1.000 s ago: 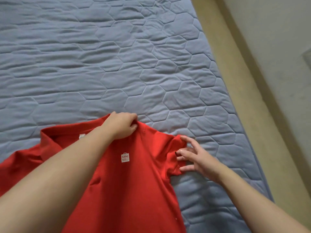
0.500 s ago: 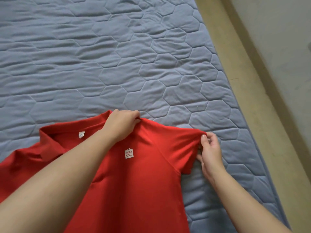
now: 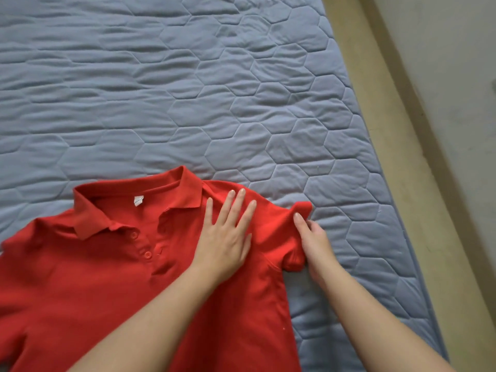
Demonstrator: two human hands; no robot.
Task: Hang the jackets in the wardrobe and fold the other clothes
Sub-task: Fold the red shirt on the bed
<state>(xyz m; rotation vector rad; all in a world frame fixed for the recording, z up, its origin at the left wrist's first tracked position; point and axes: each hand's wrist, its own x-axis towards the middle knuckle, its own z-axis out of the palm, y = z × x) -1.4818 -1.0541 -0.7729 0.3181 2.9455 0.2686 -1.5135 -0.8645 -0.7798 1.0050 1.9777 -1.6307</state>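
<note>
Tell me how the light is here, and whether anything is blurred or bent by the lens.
Head view: soft, even light, no glare on the red polo shirt or the mattress; a faint shadow lies under the sleeve by the right hand. Head view: the left hand and the shirt's buttons look sharp. Head view: the bed frame runs slanted, likely from the wide lens.

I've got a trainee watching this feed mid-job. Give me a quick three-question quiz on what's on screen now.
1. True or false: the left hand lies flat on the red polo shirt.
2. Which hand pinches the sleeve? A left, B right, C neither.
3. Fill in: the shirt lies on a blue quilted ____.
Key: 1 true; 2 B, the right hand; 3 mattress.
</note>
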